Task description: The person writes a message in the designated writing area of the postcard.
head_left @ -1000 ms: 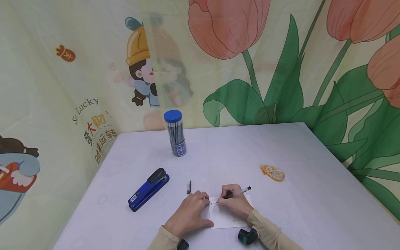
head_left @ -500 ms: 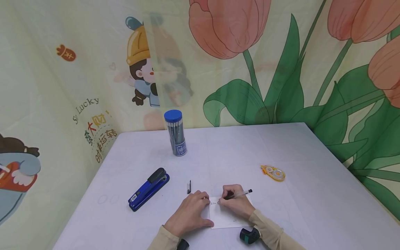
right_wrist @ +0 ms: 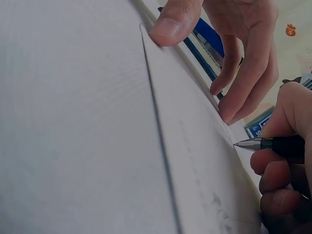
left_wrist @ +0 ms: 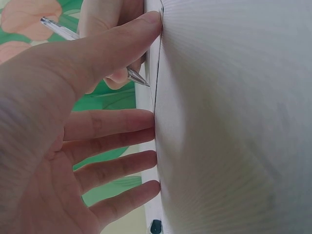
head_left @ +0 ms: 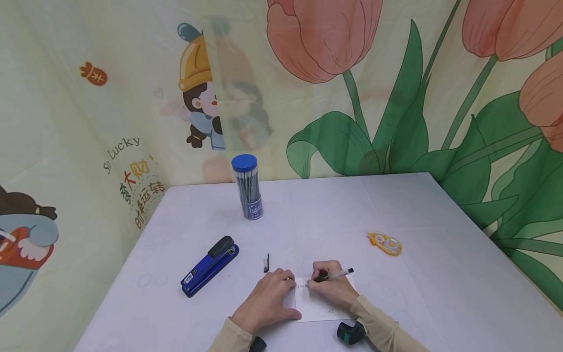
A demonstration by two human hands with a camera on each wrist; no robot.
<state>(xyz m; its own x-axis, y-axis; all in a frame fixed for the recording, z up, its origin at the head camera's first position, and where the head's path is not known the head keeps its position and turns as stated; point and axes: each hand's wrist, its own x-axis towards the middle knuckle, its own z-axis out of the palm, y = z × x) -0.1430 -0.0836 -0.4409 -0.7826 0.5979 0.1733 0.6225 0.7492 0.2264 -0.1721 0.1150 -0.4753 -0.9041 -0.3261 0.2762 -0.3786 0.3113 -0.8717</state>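
A white sheet of paper (head_left: 314, 308) lies on the table in front of the person, with small dark handwriting near its upper left. My right hand (head_left: 333, 286) grips a pen (head_left: 340, 274) with a clear barrel and dark grip. In the right wrist view the pen's metal tip (right_wrist: 248, 144) meets the paper. My left hand (head_left: 270, 298) rests at the paper's left edge, fingers extended. Its thumb (right_wrist: 168, 29) presses near the paper's corner, and the fingertips (left_wrist: 148, 158) touch down along the edge.
A pen cap (head_left: 266, 264) lies just beyond the left hand. Farther left is a blue stapler (head_left: 208, 269). A blue-lidded tub of pencils (head_left: 248, 188) stands at the back. An orange correction tape (head_left: 384, 243) lies to the right on the white-covered table (head_left: 440, 303).
The pen and right hand have shifted slightly right along the written line, and the handwriting has grown a little. My left hand stays in place.
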